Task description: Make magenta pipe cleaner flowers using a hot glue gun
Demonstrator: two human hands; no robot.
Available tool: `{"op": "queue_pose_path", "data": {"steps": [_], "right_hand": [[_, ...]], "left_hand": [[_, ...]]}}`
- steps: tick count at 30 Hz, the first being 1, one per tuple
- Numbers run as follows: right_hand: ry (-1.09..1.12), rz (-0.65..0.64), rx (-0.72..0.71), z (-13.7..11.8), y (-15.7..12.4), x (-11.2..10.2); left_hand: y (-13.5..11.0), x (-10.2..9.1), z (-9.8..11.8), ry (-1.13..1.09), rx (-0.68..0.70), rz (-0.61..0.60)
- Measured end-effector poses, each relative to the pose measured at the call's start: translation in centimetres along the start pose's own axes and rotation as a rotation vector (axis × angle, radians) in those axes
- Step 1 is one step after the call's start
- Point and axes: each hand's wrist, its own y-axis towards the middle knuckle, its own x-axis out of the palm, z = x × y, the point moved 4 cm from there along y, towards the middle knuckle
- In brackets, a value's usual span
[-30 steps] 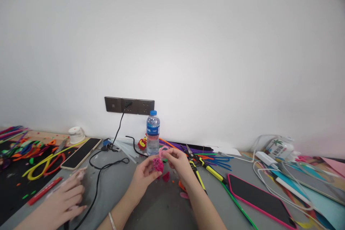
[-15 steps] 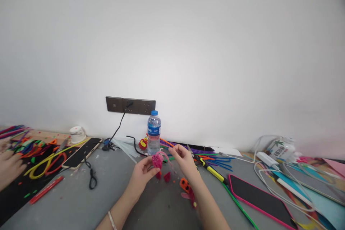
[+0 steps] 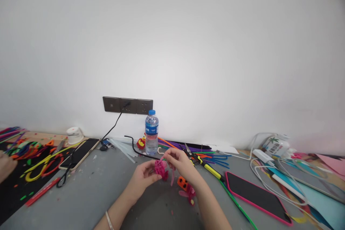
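Observation:
My left hand [image 3: 142, 179] pinches a small magenta pipe-cleaner figure [image 3: 159, 168] just above the grey table [image 3: 88, 194]. Over it, my right hand [image 3: 180, 163] is closed on a thin pink pipe cleaner [image 3: 172, 178] that hangs down beside the figure. A small orange and pink pipe-cleaner piece [image 3: 185, 187] lies on the table right under my right wrist. A water bottle [image 3: 151, 133] with a blue cap stands just behind both hands.
Yellow-handled scissors [image 3: 201, 161] and loose coloured pipe cleaners [image 3: 212, 158] lie right of the hands, then a pink-cased phone [image 3: 256, 196] and white cables. Left: another phone [image 3: 79, 152], a black cable, a red marker [image 3: 41, 192], another person's hand [image 3: 5, 165]. Wall sockets [image 3: 128, 105] behind.
The other person's hand drew back from the near left to the far left edge, and the black cable slid left with it. My right hand now pulls a pink strand from the figure.

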Motion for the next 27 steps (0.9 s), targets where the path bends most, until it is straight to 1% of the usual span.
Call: {"op": "queue_pose_path", "data": {"steps": [5,12,15,20,22,27], "right_hand": [[0.047,0.008,0.006,-0.1,-0.1,0.1],[0.096,0.041,-0.004,-0.2,-0.1,0.1],[0.092,0.007,0.01,-0.5,-0.4,0.1],[0.167,-0.081,0.05,-1.0,-1.0,0.1],[0.154,-0.072,0.058,-0.9,-1.1,0.1],[0.03,-0.057,0.072,-0.8,-1.2,0.1]], "left_hand": [[0.1,-0.3,-0.1,-0.007,0.002,0.025],[0.2,-0.6,-0.5,-0.024,0.003,0.028],[0.2,-0.7,-0.3,-0.029,0.009,0.028],[0.3,-0.9,-0.2,-0.01,0.011,0.062],[0.3,-0.9,-0.1,-0.003,0.019,0.073],[0.2,-0.9,0.2,-0.007,0.033,0.079]]}}
